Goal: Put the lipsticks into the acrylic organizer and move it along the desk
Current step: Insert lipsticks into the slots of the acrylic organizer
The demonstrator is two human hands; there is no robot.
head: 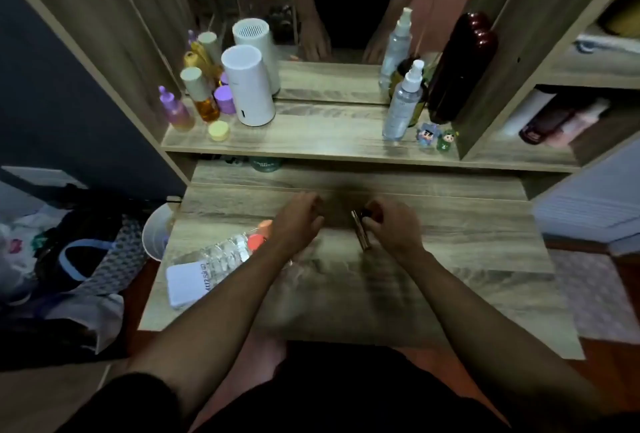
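My right hand (391,225) is closed around a slim metallic lipstick (360,232), which points down toward the wooden desk (450,259) near its middle. A dark, reddish piece shows between the fingers of that hand; what it is stays unclear. My left hand (298,221) hovers a short way to the left with its fingers curled downward. A faint clear shape under its wrist may be the acrylic organizer (306,256); blur hides its outline and whether the hand grips it.
A clear plastic bottle with an orange cap (225,254) lies on the desk's left side beside a white card box (188,285). The raised shelf (311,142) holds a white cylinder (247,86), purple and amber bottles, spray bottles (403,103) and small figurines. A mirror stands behind.
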